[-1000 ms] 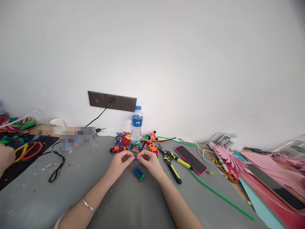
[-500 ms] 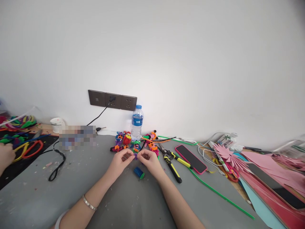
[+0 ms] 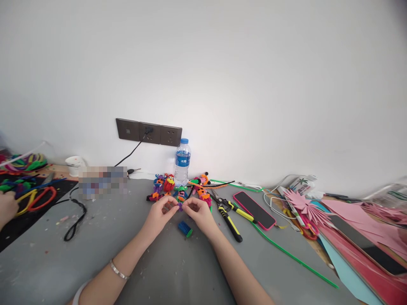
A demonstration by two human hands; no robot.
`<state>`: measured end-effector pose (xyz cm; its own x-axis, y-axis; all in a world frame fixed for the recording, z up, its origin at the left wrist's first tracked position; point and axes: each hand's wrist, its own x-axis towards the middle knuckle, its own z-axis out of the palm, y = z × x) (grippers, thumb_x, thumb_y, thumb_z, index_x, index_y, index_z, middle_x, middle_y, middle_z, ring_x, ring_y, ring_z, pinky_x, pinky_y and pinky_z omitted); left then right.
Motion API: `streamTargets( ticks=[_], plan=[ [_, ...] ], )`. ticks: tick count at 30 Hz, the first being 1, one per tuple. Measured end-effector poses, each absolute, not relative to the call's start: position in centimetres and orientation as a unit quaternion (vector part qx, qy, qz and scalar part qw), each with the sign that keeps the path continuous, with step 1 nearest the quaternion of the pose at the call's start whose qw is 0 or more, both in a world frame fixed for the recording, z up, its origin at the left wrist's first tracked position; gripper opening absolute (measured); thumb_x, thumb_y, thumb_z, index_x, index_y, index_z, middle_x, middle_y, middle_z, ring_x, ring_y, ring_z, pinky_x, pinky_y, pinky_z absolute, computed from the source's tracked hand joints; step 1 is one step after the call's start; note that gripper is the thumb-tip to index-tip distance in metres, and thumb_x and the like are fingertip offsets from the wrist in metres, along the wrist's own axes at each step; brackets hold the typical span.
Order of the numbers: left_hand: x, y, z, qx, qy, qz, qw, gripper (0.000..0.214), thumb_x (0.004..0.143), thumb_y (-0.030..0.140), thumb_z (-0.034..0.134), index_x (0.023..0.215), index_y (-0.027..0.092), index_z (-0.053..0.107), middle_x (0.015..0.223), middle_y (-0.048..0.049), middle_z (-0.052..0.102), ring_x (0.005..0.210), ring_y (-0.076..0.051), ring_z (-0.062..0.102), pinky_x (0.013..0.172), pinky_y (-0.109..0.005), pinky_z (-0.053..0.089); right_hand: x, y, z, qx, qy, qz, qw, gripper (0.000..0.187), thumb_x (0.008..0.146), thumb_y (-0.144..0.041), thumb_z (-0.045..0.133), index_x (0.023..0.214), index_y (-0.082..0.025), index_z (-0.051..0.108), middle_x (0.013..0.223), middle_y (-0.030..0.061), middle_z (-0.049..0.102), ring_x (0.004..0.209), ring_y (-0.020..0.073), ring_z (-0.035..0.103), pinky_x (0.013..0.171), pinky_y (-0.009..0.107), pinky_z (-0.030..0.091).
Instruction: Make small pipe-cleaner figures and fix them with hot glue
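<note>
My left hand (image 3: 163, 213) and my right hand (image 3: 197, 212) meet fingertip to fingertip over the grey mat. Both pinch a small purple fuzzy piece (image 3: 180, 206), which looks like pipe cleaner; the fingers cover most of it. Just below them lies a short blue bundle (image 3: 183, 228) with a green end. Behind my fingers, a green-topped figure (image 3: 181, 193) stands among several small pipe-cleaner figures, including a red one with a yellow face (image 3: 169, 182) and an orange and pink one (image 3: 202, 193).
Pliers with yellow-black handles (image 3: 230, 222), a pink-cased phone (image 3: 254, 210) and a long green pipe cleaner (image 3: 295, 258) lie right. A water bottle (image 3: 182, 163) stands by the wall. Pink folded paper (image 3: 305, 206) sits far right. Another person's hand (image 3: 8, 208) is near scissors (image 3: 41, 199) at left.
Both hands keep their pinch on the purple piece, with barely any movement. The whole view has shifted very slightly.
</note>
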<state>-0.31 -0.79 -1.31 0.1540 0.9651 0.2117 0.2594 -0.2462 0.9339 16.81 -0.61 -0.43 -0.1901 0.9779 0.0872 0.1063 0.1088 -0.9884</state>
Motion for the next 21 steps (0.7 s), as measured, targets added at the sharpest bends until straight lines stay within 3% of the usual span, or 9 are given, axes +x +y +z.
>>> streamTargets(
  ticks=[9, 21],
  plan=[
    [-0.46, -0.71, -1.09, 0.652, 0.477, 0.452, 0.379, 0.020, 0.079, 0.037, 0.060, 0.079, 0.018, 0.067, 0.077, -0.0033, 0.066, 0.071, -0.018, 0.060, 0.060, -0.025, 0.045, 16.94, -0.53, -0.57, -0.464, -0.607, 0.468, 0.444, 0.024, 0.075, -0.040, 0.065, 0.072, -0.016, 0.061, 0.063, -0.0010, 0.055, 0.054, 0.0106, 0.042, 0.053, 0.024, 0.030],
    [-0.37, -0.72, -0.84, 0.659, 0.474, 0.447, 0.376, 0.019, 0.079, 0.037, 0.059, 0.075, 0.018, 0.065, 0.074, -0.0031, 0.064, 0.068, -0.017, 0.059, 0.057, -0.025, 0.044, 16.98, -0.55, -0.57, -0.458, -0.620, 0.462, 0.439, 0.021, 0.076, -0.037, 0.063, 0.073, -0.017, 0.060, 0.064, -0.0007, 0.055, 0.055, 0.0114, 0.042, 0.054, 0.025, 0.031]
  ],
)
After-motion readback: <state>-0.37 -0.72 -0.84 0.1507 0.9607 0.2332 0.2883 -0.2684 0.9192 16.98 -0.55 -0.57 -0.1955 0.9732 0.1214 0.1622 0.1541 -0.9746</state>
